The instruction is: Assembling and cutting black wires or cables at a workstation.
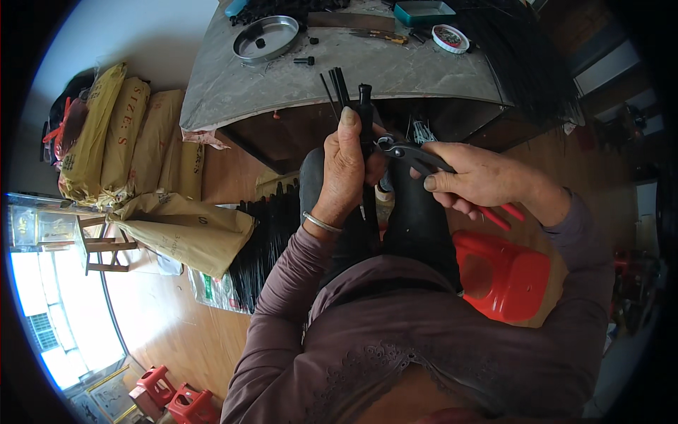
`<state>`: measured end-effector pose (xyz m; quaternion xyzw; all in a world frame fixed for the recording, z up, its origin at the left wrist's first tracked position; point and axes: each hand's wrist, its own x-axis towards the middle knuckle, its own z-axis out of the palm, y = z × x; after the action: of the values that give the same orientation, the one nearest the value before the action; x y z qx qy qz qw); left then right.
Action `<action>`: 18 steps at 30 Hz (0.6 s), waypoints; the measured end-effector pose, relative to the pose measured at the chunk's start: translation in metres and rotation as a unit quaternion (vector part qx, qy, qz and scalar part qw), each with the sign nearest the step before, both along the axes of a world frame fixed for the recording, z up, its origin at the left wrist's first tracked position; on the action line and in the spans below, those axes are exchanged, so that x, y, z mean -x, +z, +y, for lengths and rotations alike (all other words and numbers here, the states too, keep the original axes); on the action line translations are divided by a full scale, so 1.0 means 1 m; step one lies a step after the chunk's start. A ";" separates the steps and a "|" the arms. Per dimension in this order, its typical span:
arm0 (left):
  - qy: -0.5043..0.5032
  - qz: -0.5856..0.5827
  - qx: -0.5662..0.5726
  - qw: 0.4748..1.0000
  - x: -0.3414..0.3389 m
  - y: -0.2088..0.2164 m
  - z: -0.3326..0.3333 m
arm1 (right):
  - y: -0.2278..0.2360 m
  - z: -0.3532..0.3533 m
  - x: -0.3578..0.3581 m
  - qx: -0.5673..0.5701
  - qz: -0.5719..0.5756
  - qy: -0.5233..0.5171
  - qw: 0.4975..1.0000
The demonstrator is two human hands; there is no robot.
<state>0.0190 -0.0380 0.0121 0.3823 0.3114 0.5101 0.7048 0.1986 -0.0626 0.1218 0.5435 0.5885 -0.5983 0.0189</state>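
My left hand [343, 161] is closed around a few thin black rods [340, 85] and a thicker black shaft with a knobbed top [365, 106], all upright above my lap. Its thumb presses along the rods. From the right, my right hand [474, 175] grips a pair of pliers [418, 157] with dark jaws and red handle ends. The plier jaws are right beside the shaft, close to my left fingers. Whether they bite on anything is hard to make out. The lower part of the held pieces is mostly hidden by my hand.
Ahead stands a grey worktable [395, 67] with a round metal dish [266, 39], a utility knife [381, 35], a white-rimmed round container [450, 39] and long black strands [515, 60]. Black rods [272, 226] lie left of my legs, near stacked sacks [123, 134]. A red stool [501, 275] is at right.
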 end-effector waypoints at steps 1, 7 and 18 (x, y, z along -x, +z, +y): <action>0.001 0.004 -0.003 1.000 -0.001 0.000 0.000 | -0.001 0.000 -0.002 0.009 0.009 -0.002 1.000; 0.008 0.053 -0.022 0.998 -0.006 0.000 -0.001 | -0.007 -0.001 -0.001 0.020 0.016 -0.015 1.000; 0.197 0.074 -0.026 0.977 -0.021 -0.051 0.049 | -0.079 0.078 -0.007 -0.457 -0.195 0.047 0.866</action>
<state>0.0396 0.0106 -0.0390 0.3685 0.4183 0.6175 0.5549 0.2055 0.0157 0.0430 0.5684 0.8054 -0.1423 -0.0892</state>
